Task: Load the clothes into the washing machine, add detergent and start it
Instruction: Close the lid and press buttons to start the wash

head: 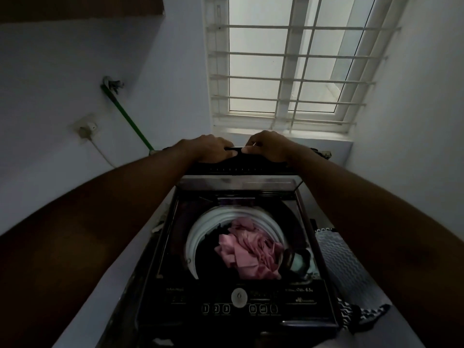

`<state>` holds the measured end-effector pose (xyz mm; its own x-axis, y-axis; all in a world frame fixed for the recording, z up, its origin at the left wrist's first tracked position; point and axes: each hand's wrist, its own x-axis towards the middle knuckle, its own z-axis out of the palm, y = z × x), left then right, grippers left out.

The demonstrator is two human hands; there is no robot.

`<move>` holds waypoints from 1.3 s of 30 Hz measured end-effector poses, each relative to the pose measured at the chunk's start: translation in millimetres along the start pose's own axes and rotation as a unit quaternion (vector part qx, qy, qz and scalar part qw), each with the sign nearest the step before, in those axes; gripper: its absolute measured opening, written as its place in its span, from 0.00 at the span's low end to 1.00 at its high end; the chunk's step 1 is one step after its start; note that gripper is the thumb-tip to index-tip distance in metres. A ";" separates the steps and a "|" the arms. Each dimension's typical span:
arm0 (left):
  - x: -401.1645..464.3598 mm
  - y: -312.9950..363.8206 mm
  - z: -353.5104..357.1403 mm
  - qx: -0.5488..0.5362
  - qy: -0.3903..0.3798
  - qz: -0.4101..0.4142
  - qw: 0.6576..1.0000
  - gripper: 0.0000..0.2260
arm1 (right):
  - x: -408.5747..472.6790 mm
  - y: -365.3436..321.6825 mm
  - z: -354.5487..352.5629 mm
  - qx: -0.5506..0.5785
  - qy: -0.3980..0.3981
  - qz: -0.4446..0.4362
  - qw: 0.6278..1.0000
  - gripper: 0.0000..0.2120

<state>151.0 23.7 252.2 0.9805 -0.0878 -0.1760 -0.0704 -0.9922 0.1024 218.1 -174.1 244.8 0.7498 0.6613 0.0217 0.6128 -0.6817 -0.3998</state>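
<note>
A dark top-loading washing machine [160,247] stands below me with its lid [238,165] folded up at the back. Pink clothes [247,249] and dark garments lie in the white-rimmed drum [198,237]. My left hand [211,148] and my right hand [267,145] both grip the lid's raised top edge, fingers curled over it, thumbs nearly touching. The control panel [238,301] with a round dial and several buttons faces me at the front.
A barred window [288,69] is right behind the machine. A green pipe [128,119] and a wall socket [86,129] with a cable are on the left wall. A black-and-white patterned cloth [339,262] hangs beside the machine on the right.
</note>
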 end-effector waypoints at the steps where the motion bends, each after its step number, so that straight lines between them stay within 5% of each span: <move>1: -4.4 0.3 3.5 0.008 -0.009 0.002 1.000 0.23 | -4.7 -1.0 0.8 -0.003 -0.018 0.002 1.000 0.18; 15: -56.7 10.9 55.8 -0.053 -0.068 0.017 0.996 0.26 | -61.0 -21.6 27.5 -0.093 -0.206 0.039 0.973 0.34; 22: -71.3 3.8 91.5 -0.080 -0.045 0.030 0.995 0.30 | -84.6 -28.3 46.2 -0.074 -0.227 0.037 0.970 0.30; 31: -91.0 12.0 167.9 -0.039 -0.082 0.022 0.996 0.44 | -92.0 -42.3 100.0 -0.024 -0.366 0.162 0.916 0.38; 35: -97.0 12.6 196.3 -0.061 -0.083 0.033 0.994 0.48 | -106.5 -42.6 128.1 -0.042 -0.383 0.158 0.909 0.29; 39: -97.0 14.7 221.4 -0.090 -0.092 -0.004 0.992 0.41 | -122.6 -38.9 148.3 -0.060 -0.359 0.149 0.919 0.37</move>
<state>14.2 -1.8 54.1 0.9297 -0.1110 -0.3511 -0.0130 -0.9628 0.2699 65.4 -182.2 121.7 0.5576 0.4462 -0.7000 0.4620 -0.8674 -0.1848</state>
